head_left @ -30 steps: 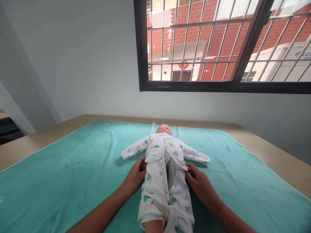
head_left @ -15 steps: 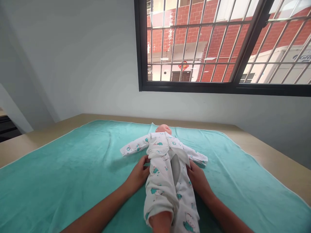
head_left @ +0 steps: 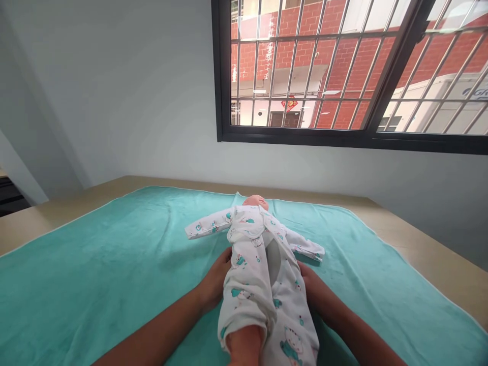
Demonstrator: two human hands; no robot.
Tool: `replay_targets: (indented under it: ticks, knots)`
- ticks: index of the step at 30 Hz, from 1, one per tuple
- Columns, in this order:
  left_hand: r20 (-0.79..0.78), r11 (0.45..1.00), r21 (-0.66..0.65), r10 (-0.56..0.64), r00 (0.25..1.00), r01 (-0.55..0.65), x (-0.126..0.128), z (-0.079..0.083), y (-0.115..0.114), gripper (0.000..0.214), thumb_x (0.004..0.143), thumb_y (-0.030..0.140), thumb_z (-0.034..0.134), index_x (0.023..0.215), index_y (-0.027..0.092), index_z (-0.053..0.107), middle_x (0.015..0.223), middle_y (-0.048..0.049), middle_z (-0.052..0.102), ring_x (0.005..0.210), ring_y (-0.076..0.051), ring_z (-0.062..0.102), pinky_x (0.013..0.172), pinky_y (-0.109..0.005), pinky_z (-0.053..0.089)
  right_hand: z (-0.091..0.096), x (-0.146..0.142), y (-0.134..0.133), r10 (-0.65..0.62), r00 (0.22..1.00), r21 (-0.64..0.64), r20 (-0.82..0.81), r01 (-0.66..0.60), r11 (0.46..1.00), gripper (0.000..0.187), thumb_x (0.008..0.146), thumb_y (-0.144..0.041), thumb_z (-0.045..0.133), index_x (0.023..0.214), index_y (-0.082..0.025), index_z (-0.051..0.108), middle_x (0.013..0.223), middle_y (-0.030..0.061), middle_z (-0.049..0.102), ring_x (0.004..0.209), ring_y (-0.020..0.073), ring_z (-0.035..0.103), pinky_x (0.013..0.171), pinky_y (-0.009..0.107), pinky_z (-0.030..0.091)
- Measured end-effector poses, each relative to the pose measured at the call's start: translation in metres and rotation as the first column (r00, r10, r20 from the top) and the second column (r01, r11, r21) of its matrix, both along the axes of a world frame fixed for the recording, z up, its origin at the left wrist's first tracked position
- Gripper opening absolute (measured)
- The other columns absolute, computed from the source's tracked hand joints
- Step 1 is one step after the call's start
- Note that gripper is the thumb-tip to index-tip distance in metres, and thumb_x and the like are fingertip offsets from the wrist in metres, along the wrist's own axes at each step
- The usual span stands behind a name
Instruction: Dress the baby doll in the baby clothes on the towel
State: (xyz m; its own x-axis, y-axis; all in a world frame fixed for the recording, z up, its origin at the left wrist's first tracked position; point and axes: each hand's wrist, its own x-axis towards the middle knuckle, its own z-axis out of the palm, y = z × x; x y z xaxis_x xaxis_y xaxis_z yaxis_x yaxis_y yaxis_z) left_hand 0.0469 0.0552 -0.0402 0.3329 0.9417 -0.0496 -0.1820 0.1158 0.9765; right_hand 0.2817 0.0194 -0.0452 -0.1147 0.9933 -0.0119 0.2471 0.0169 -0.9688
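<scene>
A baby doll [head_left: 254,201] lies on its back with its head toward the wall, dressed in white baby clothes [head_left: 247,264] with a green and pink print. Its sleeves spread out to both sides. One bare leg [head_left: 246,343] sticks out of the nearer trouser end, while the other trouser leg covers its limb. At the left hip, my left hand [head_left: 215,282] is closed on the edge of the clothes, fingertips tucked beneath. My right hand [head_left: 310,284] grips the cloth at the opposite hip; its fingers are mostly hidden under the fabric.
A turquoise blanket [head_left: 114,269] covers most of the light wooden table [head_left: 34,223]. Behind it rises a grey wall [head_left: 152,101] with a dark-framed barred window [head_left: 293,136]. A dark object [head_left: 11,195] shows at the far left.
Both hands have slid slightly deeper beneath the clothes at the hips. The front flap at the right is drawn down flatter along the side, and the trouser legs have spread a little apart.
</scene>
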Motion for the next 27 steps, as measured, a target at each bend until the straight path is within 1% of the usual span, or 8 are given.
replay_targets:
  ticks: [2, 6, 10, 13, 15, 17, 21, 27]
  knots:
    - [0.033, 0.999, -0.03, -0.035, 0.999, 0.036, -0.001, -0.002, 0.0, 0.044, 0.078, 0.035, 0.07, 0.118, 0.02, 0.064, 0.117, -0.0095, 0.069, 0.106, -0.029, 0.063, 0.09, -0.041, 0.051, -0.002, 0.0, -0.001, -0.016, 0.997, -0.044, -0.08, 0.012, 0.999, 0.039, 0.078, -0.034, 0.064, 0.113, -0.018, 0.067, 0.115, 0.0085, 0.07, 0.105, 0.0307, 0.063, 0.097, 0.046, 0.047]
    - [0.079, 0.996, -0.019, -0.085, 0.993, 0.087, -0.004, -0.006, -0.003, 0.041, 0.08, 0.036, 0.066, 0.117, 0.019, 0.064, 0.105, -0.0088, 0.072, 0.093, -0.026, 0.066, 0.082, -0.037, 0.051, -0.006, 0.0, -0.004, -0.027, 0.999, -0.003, -0.032, 0.027, 1.0, 0.037, 0.08, -0.039, 0.063, 0.108, -0.016, 0.07, 0.113, 0.0102, 0.071, 0.112, 0.0334, 0.059, 0.102, 0.049, 0.043]
    - [-0.222, 0.989, 0.151, 0.03, 0.974, 0.004, -0.015, -0.008, 0.001, 0.027, 0.078, 0.035, 0.063, 0.098, 0.017, 0.069, 0.089, -0.0043, 0.071, 0.08, -0.022, 0.062, 0.071, -0.031, 0.046, -0.006, -0.001, -0.003, -0.012, 1.0, 0.032, -0.012, 0.013, 0.999, 0.038, 0.079, -0.041, 0.065, 0.107, -0.017, 0.071, 0.113, 0.01, 0.071, 0.115, 0.0348, 0.058, 0.103, 0.05, 0.041]
    - [-0.626, 0.941, 0.338, 0.215, 0.749, 0.012, -0.029, -0.008, 0.009, 0.025, 0.077, 0.036, 0.058, 0.062, 0.016, 0.061, 0.063, 0.0001, 0.061, 0.061, -0.016, 0.05, 0.057, -0.026, 0.033, -0.006, -0.002, -0.001, 0.001, 1.0, 0.063, 0.0, -0.001, 0.998, 0.039, 0.078, -0.04, 0.066, 0.11, -0.018, 0.071, 0.114, 0.0098, 0.071, 0.116, 0.0347, 0.057, 0.103, 0.051, 0.041]
    - [-0.781, 0.889, 0.438, 0.304, 0.545, 0.132, -0.041, -0.007, 0.014, 0.035, 0.079, 0.036, 0.053, 0.05, 0.017, 0.05, 0.052, 0.0014, 0.051, 0.054, -0.013, 0.043, 0.054, -0.026, 0.024, -0.006, -0.002, -0.001, 0.006, 1.0, 0.077, 0.026, -0.008, 0.997, 0.039, 0.078, -0.037, 0.066, 0.112, -0.019, 0.071, 0.115, 0.0089, 0.07, 0.115, 0.0338, 0.058, 0.104, 0.051, 0.041]
    - [-0.842, 0.825, 0.475, 0.324, 0.431, 0.308, -0.052, -0.004, 0.017, 0.036, 0.081, 0.034, 0.051, 0.049, 0.017, 0.048, 0.053, 0.0007, 0.05, 0.054, -0.013, 0.042, 0.055, -0.027, 0.022, -0.006, -0.001, -0.002, 0.018, 0.998, 0.085, 0.052, -0.022, 0.996, 0.039, 0.079, -0.035, 0.065, 0.114, -0.02, 0.07, 0.116, 0.0081, 0.07, 0.115, 0.033, 0.059, 0.104, 0.05, 0.041]
    - [-0.893, 0.726, 0.439, 0.289, 0.345, 0.529, -0.07, 0.008, 0.015, 0.024, 0.076, 0.026, 0.053, 0.054, 0.018, 0.054, 0.059, -0.0005, 0.057, 0.055, -0.014, 0.045, 0.056, -0.028, 0.021, -0.005, 0.002, -0.002, 0.042, 0.996, 0.064, 0.076, -0.047, 0.997, 0.039, 0.078, -0.032, 0.064, 0.115, -0.02, 0.069, 0.119, 0.0068, 0.069, 0.116, 0.0319, 0.059, 0.104, 0.048, 0.042]
    - [-0.9, 0.674, 0.431, 0.371, 0.231, 0.599, -0.08, 0.008, -0.013, 0.022, 0.082, 0.024, 0.049, 0.065, 0.021, 0.062, 0.07, -0.0029, 0.064, 0.063, -0.017, 0.054, 0.057, -0.029, 0.023, -0.002, 0.003, -0.003, 0.045, 0.99, 0.087, 0.137, -0.057, 0.995, 0.037, 0.076, -0.025, 0.062, 0.112, -0.022, 0.069, 0.124, 0.0051, 0.066, 0.115, 0.0294, 0.059, 0.103, 0.044, 0.043]
